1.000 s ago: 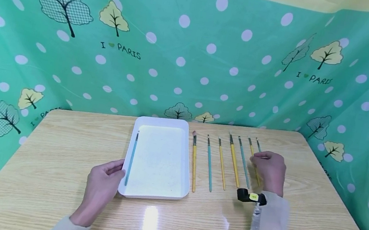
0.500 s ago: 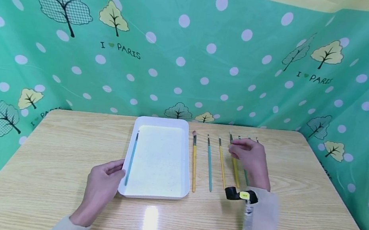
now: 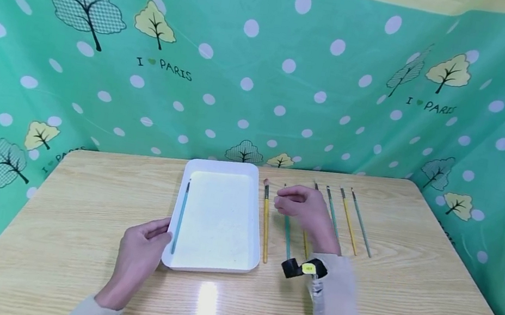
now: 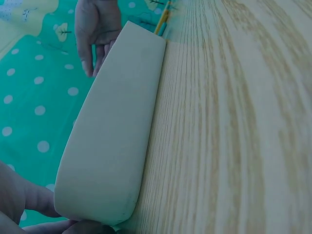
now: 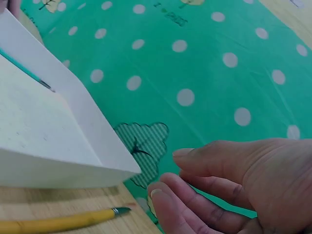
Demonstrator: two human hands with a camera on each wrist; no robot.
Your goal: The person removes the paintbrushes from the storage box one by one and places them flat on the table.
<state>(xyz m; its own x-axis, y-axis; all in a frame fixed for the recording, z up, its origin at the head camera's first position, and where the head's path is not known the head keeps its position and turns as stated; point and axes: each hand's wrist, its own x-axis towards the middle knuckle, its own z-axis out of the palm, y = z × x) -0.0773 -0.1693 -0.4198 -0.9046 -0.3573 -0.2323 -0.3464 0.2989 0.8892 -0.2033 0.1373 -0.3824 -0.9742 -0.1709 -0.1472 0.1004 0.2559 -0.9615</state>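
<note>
A white rectangular tray (image 3: 212, 270) lies on the table, with a teal paintbrush (image 3: 180, 218) along the left side inside it. My left hand (image 3: 140, 255) grips the tray's left wall near the front corner; the left wrist view has the thumb at the rim and fingers underneath. My right hand (image 3: 306, 210), holding nothing, hovers over the row of brushes, its thumb and fingers loosely bent and apart in the right wrist view. Beneath its fingertips runs a teal paintbrush (image 3: 287, 234). Between it and the tray is a thick yellow paintbrush (image 3: 264, 231). The hand partly hides other brushes.
Right of the hand lie another teal paintbrush (image 3: 332, 214), a thin yellow paintbrush (image 3: 348, 225) and a teal paintbrush (image 3: 362, 224), spaced apart. A green dotted curtain (image 3: 266, 71) closes off the back and sides of the wooden table (image 3: 432, 307).
My right hand has moved left across the row, from the rightmost brushes to the teal brush near the tray. The brushes it passed lie in place. My left hand stays on the tray.
</note>
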